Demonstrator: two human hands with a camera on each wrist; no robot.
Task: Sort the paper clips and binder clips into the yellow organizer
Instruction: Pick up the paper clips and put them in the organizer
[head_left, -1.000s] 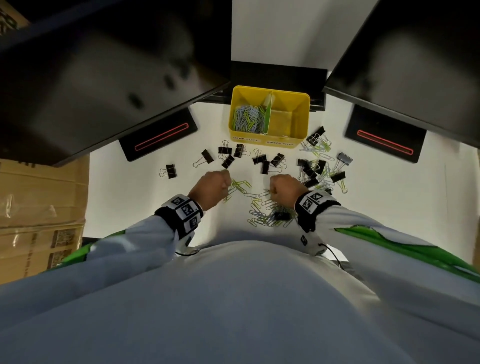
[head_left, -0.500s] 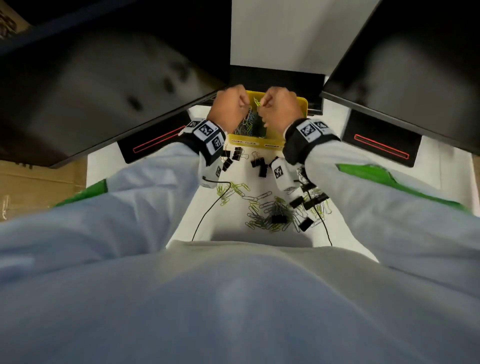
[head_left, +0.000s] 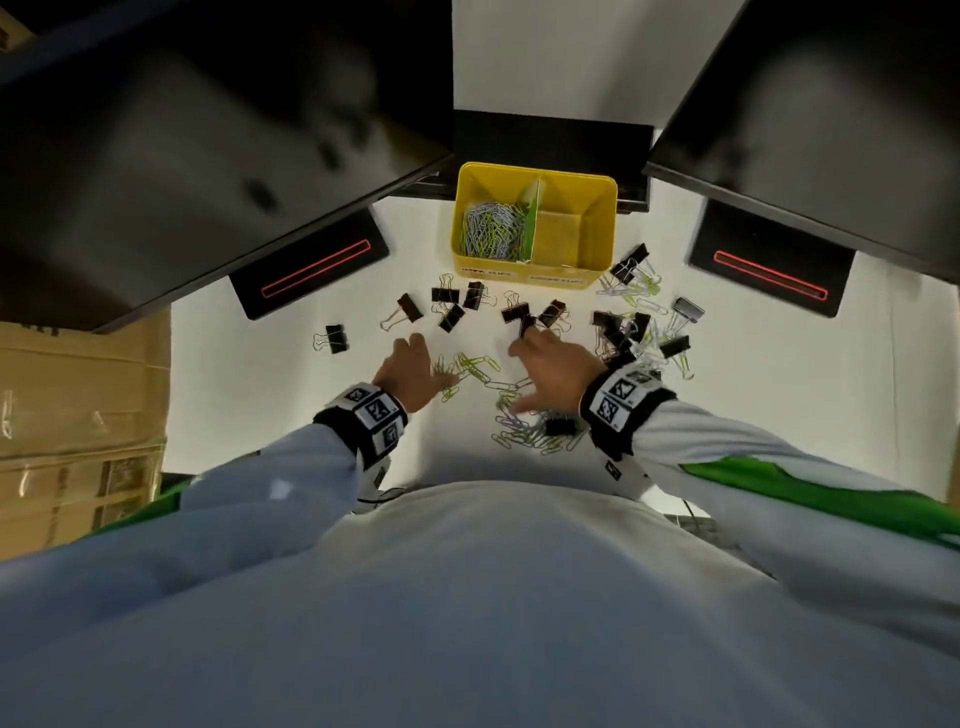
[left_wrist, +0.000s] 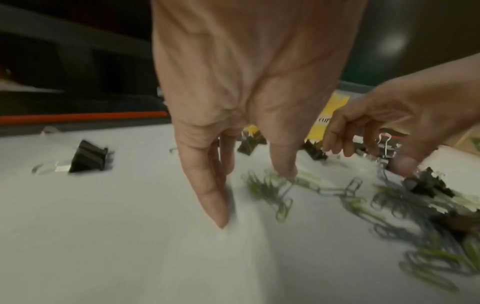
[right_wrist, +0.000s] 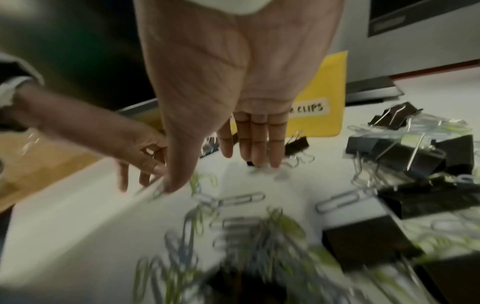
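The yellow organizer stands at the back of the white table; its left compartment holds a heap of paper clips, and its right compartment looks bare. Black binder clips lie scattered in front of it, with a denser cluster to the right. Loose green and silver paper clips lie between my hands, and a pile lies nearer to me. My left hand points straight fingers down, touching the table and some clips. My right hand hovers with fingers spread, holding nothing.
Two dark monitors overhang the table's back corners, their black bases marked with red lines. Cardboard boxes stand left of the table. The near table edge is against my body.
Half a second ago both fists were raised over the organizer. Now both hands are back down on the table by the loose paper clips, with fingers unfolded.
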